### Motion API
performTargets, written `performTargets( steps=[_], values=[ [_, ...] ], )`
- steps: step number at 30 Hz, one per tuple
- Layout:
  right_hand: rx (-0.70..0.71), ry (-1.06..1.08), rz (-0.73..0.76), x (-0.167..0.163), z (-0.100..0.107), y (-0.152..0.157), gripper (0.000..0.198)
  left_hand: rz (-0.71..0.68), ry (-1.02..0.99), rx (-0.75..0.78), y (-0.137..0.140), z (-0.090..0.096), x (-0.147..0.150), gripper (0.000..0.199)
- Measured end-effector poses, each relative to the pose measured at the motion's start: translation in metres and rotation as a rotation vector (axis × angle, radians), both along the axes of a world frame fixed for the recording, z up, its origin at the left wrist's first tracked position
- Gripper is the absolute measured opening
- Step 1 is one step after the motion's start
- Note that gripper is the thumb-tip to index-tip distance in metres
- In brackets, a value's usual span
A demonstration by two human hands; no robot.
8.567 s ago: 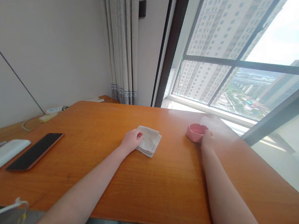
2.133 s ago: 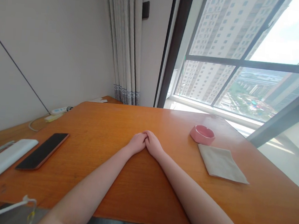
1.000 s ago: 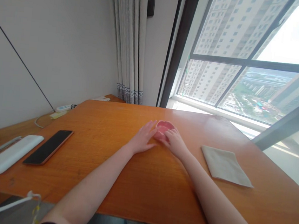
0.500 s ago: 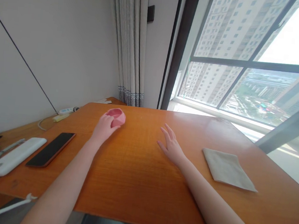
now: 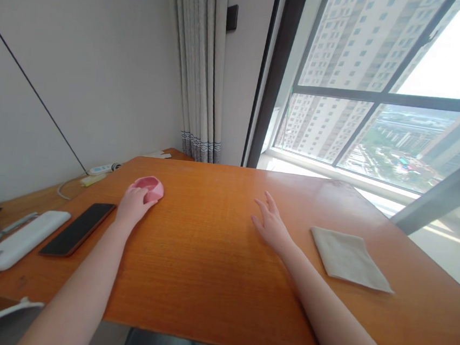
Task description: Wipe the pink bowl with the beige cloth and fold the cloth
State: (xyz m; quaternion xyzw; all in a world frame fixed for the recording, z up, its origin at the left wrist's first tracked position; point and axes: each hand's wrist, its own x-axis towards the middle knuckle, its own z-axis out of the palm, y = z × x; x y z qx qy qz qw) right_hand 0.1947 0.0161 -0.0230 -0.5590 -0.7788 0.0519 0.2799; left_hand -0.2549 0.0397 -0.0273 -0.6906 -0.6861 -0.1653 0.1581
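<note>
A small pink faceted bowl [image 5: 155, 187] is at the left part of the wooden table [image 5: 204, 267]. My left hand [image 5: 132, 204] grips its near rim, thumb outside and fingers reaching inside. Whether the bowl touches the tabletop I cannot tell. Over the middle right of the table, my right hand [image 5: 270, 223] holds nothing, its fingers spread apart. Farther right lies a folded beige cloth [image 5: 349, 258], separate from that hand.
A black phone [image 5: 79, 229] lies at the table's left side, beside a white power bank [image 5: 24, 240] with a cable. A power strip [image 5: 100, 170] sits against the wall. A curtain [image 5: 201, 72] and a large window stand behind the table.
My left hand has carried the pink bowl leftward and slightly nearer to me. My right hand has shifted a little to the right, still spread. The cloth and phone stay in place.
</note>
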Motion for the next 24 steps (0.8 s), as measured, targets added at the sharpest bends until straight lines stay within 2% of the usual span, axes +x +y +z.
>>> performTargets(
  steps=[5,9,13,16,18,19,21,24],
  values=[
    [-0.063,-0.253,-0.299,0.056,0.017,-0.010,0.041,-0.021,0.006,-0.010,0.004,-0.005,-0.009,0.039],
    [-0.274,-0.332,-0.582,0.113,0.017,-0.038,0.046,-0.032,-0.022,-0.022,0.004,-0.007,-0.010,0.038],
    [-0.437,-0.417,-0.638,0.136,0.009,-0.060,0.045,0.048,-0.063,-0.046,-0.003,-0.001,-0.002,0.041],
    [-0.474,-0.470,-0.576,0.130,0.012,-0.062,0.028,0.101,-0.123,0.104,-0.012,0.014,0.019,0.045],
    [-0.488,-0.456,-0.514,0.116,0.020,-0.057,0.021,0.017,-0.193,0.206,-0.020,0.024,0.045,0.037],
    [-0.493,-0.426,-0.482,0.106,0.025,-0.055,0.019,-0.057,-0.254,0.210,-0.024,0.028,0.062,0.032],
    [-0.493,-0.326,-0.391,0.079,0.034,-0.050,0.020,-0.239,-0.454,0.068,-0.036,0.029,0.104,0.024],
    [-0.472,-0.130,-0.228,0.023,0.039,-0.047,0.022,-0.395,-0.942,-0.399,-0.055,0.019,0.169,0.030]
  ],
)
